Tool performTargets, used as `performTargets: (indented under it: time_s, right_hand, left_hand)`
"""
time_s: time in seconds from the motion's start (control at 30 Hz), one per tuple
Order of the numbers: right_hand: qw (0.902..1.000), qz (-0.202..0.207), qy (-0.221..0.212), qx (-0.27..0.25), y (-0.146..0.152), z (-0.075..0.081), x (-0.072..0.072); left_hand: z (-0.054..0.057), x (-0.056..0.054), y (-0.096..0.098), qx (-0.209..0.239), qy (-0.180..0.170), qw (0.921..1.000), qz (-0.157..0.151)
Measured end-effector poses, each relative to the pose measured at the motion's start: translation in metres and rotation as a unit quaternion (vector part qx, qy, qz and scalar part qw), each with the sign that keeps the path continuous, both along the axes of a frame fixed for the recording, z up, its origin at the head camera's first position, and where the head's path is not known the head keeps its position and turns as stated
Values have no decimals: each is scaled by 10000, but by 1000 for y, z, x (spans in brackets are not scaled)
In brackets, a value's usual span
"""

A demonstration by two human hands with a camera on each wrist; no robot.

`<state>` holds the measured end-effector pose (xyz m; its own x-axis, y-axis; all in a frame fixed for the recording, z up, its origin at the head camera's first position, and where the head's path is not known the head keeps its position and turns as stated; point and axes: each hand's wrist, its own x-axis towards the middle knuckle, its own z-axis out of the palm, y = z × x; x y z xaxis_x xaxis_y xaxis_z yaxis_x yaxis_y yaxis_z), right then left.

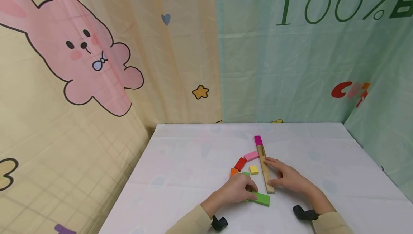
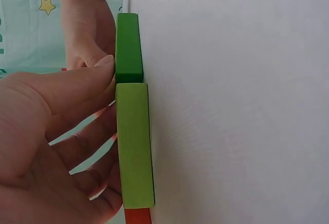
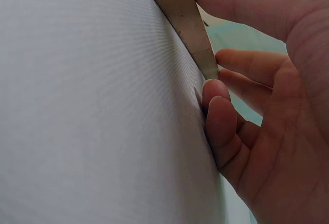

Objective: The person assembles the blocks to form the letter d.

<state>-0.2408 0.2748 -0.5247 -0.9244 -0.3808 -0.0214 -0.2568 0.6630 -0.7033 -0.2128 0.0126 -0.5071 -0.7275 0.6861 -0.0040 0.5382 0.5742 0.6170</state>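
My left hand [image 1: 237,189] pinches one end of a green block [image 1: 262,199] between thumb and fingers, close to the table. In the left wrist view the thumb lies against this green block [image 2: 128,47], and a light green block [image 2: 134,147] stands end to end with it. My right hand [image 1: 290,177] touches the right side of a long wooden block [image 1: 266,176] with its thumb and fingertips. Beyond that, a second wooden block [image 1: 261,151] and a magenta block [image 1: 258,140] continue the straight line. The left hand partly hides the light green block in the head view.
Pink [image 1: 251,156], red [image 1: 240,164] and orange [image 1: 234,172] blocks curve left of the wooden line. Inside the curve lie a yellow block [image 1: 254,170] and a partly hidden green block [image 1: 246,173]. A white cloth covers the table [image 1: 180,155]; printed curtains hang behind.
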Motion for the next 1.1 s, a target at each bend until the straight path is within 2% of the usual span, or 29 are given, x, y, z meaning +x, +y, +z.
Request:
performTargets:
  time_s: [0.8, 0.97, 1.1]
  right_hand:
    - [9999, 73, 81, -82, 2, -1, -1]
    - [9999, 113, 70, -73, 1, -1, 1]
    - [9999, 108, 110, -43, 0, 1, 2]
  left_hand:
    - [5, -2, 1, -443, 304, 9973, -505]
    - [6, -1, -1, -433, 367, 9971, -509]
    - [7, 0, -2, -267, 398, 9982, -367]
